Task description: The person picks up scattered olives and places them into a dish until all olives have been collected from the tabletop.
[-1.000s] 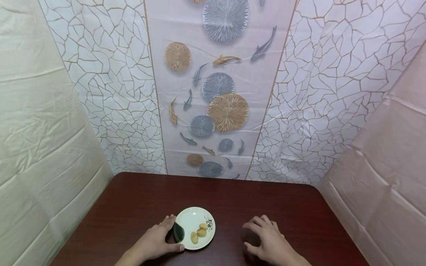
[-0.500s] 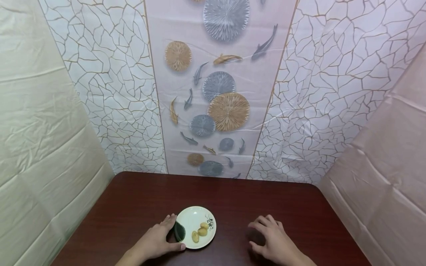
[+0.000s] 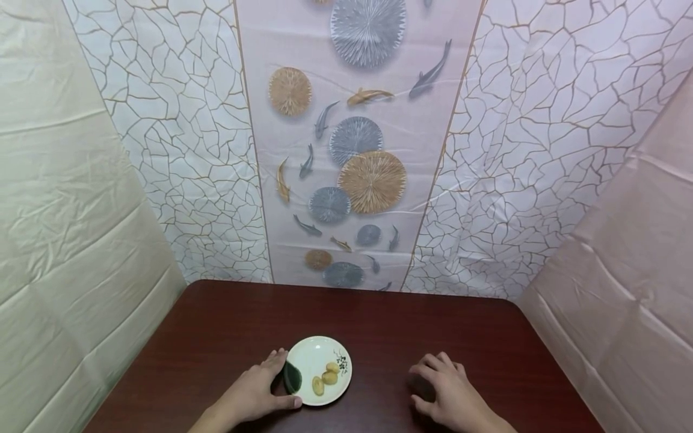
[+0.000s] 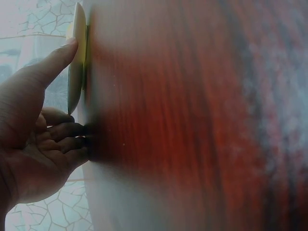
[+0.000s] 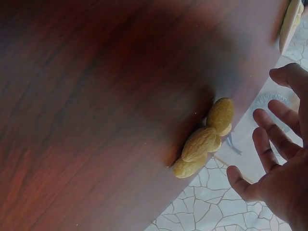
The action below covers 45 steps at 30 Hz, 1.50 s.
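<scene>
A small white plate [image 3: 313, 356] with a dark green patch and a painted sprig holds 3 yellow-brown oval pieces [image 3: 329, 377], probably dried fruit. My left hand [image 3: 249, 391] holds the plate's left side, the thumb on the near rim and the fingers along the left edge. In the left wrist view the thumb touches the rim of the plate [image 4: 77, 62] and other fingertips reach the table. To the right, my right hand [image 3: 446, 391] hovers with fingers spread and slightly bent, holding nothing. Near it, several wrinkled oval pieces [image 5: 199, 144] lie clustered on the table, hidden in the head view.
The dark red-brown table [image 3: 346, 313] has rounded far corners. A patterned cloth [image 3: 346, 180] hangs behind it, and plain pale cloths [image 3: 76, 210] flank both sides. Bare tabletop separates the plate from my right hand.
My right hand has shifted a little to the right, now covering a yellowish piece that showed beside it earlier. My left hand and the plate stay practically in place.
</scene>
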Motion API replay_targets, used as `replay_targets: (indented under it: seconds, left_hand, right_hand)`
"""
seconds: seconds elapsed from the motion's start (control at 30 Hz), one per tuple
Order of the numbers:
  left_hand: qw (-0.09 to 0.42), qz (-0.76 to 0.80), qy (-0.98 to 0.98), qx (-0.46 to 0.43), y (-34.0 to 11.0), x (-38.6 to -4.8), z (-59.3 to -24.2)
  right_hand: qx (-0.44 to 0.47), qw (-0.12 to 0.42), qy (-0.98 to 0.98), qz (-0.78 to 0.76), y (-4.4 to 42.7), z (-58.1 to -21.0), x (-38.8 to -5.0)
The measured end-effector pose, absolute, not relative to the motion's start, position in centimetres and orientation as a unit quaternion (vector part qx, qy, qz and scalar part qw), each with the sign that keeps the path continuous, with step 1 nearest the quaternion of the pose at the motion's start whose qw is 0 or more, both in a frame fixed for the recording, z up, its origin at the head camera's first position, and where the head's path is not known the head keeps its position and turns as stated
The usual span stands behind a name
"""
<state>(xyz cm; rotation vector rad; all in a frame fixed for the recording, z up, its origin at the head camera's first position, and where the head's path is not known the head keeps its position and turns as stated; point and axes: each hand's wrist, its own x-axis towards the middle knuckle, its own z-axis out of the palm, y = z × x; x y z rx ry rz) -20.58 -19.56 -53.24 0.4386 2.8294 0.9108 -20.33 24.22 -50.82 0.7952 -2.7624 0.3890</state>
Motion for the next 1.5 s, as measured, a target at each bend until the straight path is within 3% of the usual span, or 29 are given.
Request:
replay_targets:
  seconds: [0.57, 0.8, 0.93, 1.5]
  left_hand:
    - [0.064, 0.305, 0.939, 0.148, -19.4, -21.0, -53.5]
    - [0.109, 0.309, 0.935, 0.135, -20.2, -20.4, -54.2]
    - [0.111, 0.315, 0.932, 0.140, -20.3, -20.3, -54.4]
    - [0.073, 0.310, 0.936, 0.148, -19.7, -21.2, -54.1]
  right_hand:
    - [0.271, 0.094, -0.950, 0.127, 24.7, -51.2, -20.5]
    - [0.269, 0.003, -0.951, 0.154, 24.5, -52.1, -20.4]
    - [0.264, -0.026, -0.950, 0.166, 24.7, -52.3, -20.7]
    - [0.259, -0.006, -0.953, 0.159, 25.2, -51.3, -20.8]
